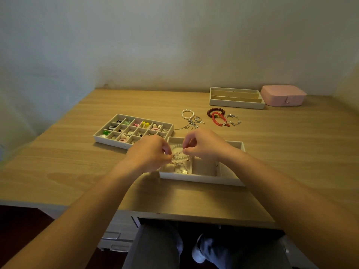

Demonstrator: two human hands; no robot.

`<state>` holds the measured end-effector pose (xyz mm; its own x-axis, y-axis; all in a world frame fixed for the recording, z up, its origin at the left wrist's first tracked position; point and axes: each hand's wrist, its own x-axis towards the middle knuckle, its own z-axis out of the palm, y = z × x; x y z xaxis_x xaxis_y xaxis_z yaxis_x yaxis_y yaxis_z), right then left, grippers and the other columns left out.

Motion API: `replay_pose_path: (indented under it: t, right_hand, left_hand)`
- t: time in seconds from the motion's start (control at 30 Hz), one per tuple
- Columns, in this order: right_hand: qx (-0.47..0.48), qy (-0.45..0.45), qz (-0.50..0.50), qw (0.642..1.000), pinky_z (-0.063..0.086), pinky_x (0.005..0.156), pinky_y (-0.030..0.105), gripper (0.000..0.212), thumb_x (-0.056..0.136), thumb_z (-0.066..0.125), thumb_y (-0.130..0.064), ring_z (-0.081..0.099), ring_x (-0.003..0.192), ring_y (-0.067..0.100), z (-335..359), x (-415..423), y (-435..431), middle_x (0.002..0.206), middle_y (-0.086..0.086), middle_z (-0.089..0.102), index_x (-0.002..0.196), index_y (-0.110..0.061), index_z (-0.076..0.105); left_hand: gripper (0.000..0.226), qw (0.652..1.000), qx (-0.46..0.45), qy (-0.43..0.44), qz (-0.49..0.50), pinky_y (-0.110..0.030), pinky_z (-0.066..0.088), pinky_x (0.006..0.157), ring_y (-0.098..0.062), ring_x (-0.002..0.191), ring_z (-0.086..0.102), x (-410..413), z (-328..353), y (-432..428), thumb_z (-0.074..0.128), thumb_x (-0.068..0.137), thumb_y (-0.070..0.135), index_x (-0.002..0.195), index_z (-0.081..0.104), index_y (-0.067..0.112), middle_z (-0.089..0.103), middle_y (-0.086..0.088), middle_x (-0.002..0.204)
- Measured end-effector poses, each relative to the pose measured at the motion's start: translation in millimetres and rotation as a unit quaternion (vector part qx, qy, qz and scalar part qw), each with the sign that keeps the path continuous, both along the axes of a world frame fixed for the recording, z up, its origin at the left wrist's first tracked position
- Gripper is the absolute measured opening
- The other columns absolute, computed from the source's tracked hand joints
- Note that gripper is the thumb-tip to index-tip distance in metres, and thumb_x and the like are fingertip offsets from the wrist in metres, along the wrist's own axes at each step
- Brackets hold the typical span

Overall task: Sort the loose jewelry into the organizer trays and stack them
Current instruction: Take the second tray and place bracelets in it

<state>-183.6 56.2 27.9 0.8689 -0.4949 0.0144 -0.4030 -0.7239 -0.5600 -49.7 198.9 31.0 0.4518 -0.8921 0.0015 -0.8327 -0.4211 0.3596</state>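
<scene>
My left hand (149, 152) and my right hand (204, 145) both pinch a pale beaded bracelet (179, 158) over the left compartment of a white tray with large compartments (202, 177). Another pale bracelet lies in that compartment. To the left stands a white tray with many small compartments (128, 145) that holds earrings and small colourful pieces. Loose on the table behind are a pearl bracelet (187, 114), a tangle of silver chains (195, 123), a dark red bead bracelet (216, 111), a bright red bracelet (218, 119) and a silver bracelet (234, 119).
A white tray with long slots (236, 103) stands at the back right, next to a shut pink jewelry box (282, 95). The wooden table (77, 162) meets walls at the back and on the left. Its front edge runs above my knees.
</scene>
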Motion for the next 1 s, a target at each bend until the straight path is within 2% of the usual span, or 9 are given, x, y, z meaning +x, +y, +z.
replay_pose_path:
  t: [0.23,0.37,0.43,0.53,0.67,0.8,0.9,1.0]
  right_hand:
    - [-0.041,0.038,0.024,0.998,0.06,0.079,0.036,0.005,0.088,0.075,-0.022,0.065,0.084,0.008,-4.1,7.2,3.1,0.085,-0.011,0.068,0.091,-0.025,0.077]
    - [-0.048,0.043,0.02,0.998,0.059,0.079,0.038,0.008,0.085,0.078,-0.026,0.065,0.085,0.008,-6.8,6.5,1.0,0.092,-0.011,0.07,0.092,-0.028,0.076]
    - [-0.065,0.036,0.024,0.997,0.058,0.078,0.039,0.008,0.084,0.078,-0.028,0.064,0.085,0.009,-7.8,5.7,0.2,0.092,-0.011,0.069,0.091,-0.029,0.076]
    - [-0.083,0.036,0.083,0.993,0.057,0.078,0.037,0.009,0.087,0.074,-0.02,0.064,0.083,0.008,-7.4,2.9,1.3,0.088,-0.012,0.072,0.09,-0.027,0.079]
    - [-0.088,0.079,0.136,0.984,0.051,0.081,0.026,0.028,0.093,0.059,-0.007,0.064,0.09,0.008,-5.8,0.0,6.3,0.096,-0.011,0.072,0.1,-0.024,0.08]
    - [-0.066,0.109,0.144,0.981,0.053,0.084,0.027,0.043,0.089,0.049,0.002,0.063,0.091,0.009,-2.5,-0.6,8.8,0.093,-0.016,0.066,0.1,-0.026,0.081]
    - [-0.055,0.106,0.14,0.983,0.053,0.084,0.027,0.043,0.089,0.049,0.001,0.062,0.089,0.007,-2.1,0.7,7.4,0.089,-0.019,0.064,0.097,-0.026,0.081]
    - [-0.04,0.105,0.148,0.983,0.052,0.085,0.027,0.04,0.089,0.05,0.0,0.063,0.09,0.008,0.4,0.9,7.5,0.091,-0.016,0.067,0.097,-0.024,0.081]
  left_hand:
    - [0.01,0.996,0.03,-0.08,0.004,-0.036,0.058,0.076,-0.018,0.085,0.066,-3.8,-2.8,-1.6,0.069,0.085,0.037,0.088,0.077,0.032,0.072,0.007,0.092]
    - [0.014,0.994,0.02,-0.107,-0.02,-0.032,0.051,0.075,-0.014,0.092,0.057,-5.2,-4.7,1.6,0.073,0.084,0.037,0.098,0.071,0.037,0.059,0.012,0.096]
    - [0.014,0.994,0.016,-0.104,-0.039,-0.031,0.048,0.073,-0.013,0.093,0.056,-5.2,-5.7,3.3,0.073,0.086,0.033,0.098,0.069,0.039,0.054,0.013,0.094]
    - [0.014,0.991,0.026,-0.109,-0.074,-0.032,0.049,0.075,-0.014,0.094,0.058,-7.1,-6.4,5.4,0.069,0.09,0.033,0.101,0.073,0.041,0.055,0.011,0.098]
    - [0.016,0.989,0.041,-0.096,-0.1,-0.03,0.047,0.075,-0.011,0.091,0.051,-7.6,-4.8,6.9,0.067,0.093,0.032,0.103,0.075,0.04,0.051,0.009,0.1]
    - [0.015,0.992,0.041,-0.058,-0.105,-0.027,0.045,0.071,-0.01,0.088,0.054,-5.8,-3.0,4.9,0.066,0.092,0.027,0.096,0.076,0.037,0.05,0.011,0.095]
    - [0.018,0.993,0.041,-0.04,-0.107,-0.027,0.042,0.066,-0.01,0.085,0.056,-5.0,-3.1,3.0,0.065,0.093,0.023,0.094,0.078,0.035,0.048,0.017,0.087]
    - [0.017,0.993,0.035,-0.025,-0.107,-0.028,0.041,0.066,-0.011,0.081,0.056,-4.2,0.4,-0.6,0.064,0.093,0.022,0.094,0.078,0.031,0.057,0.011,0.085]
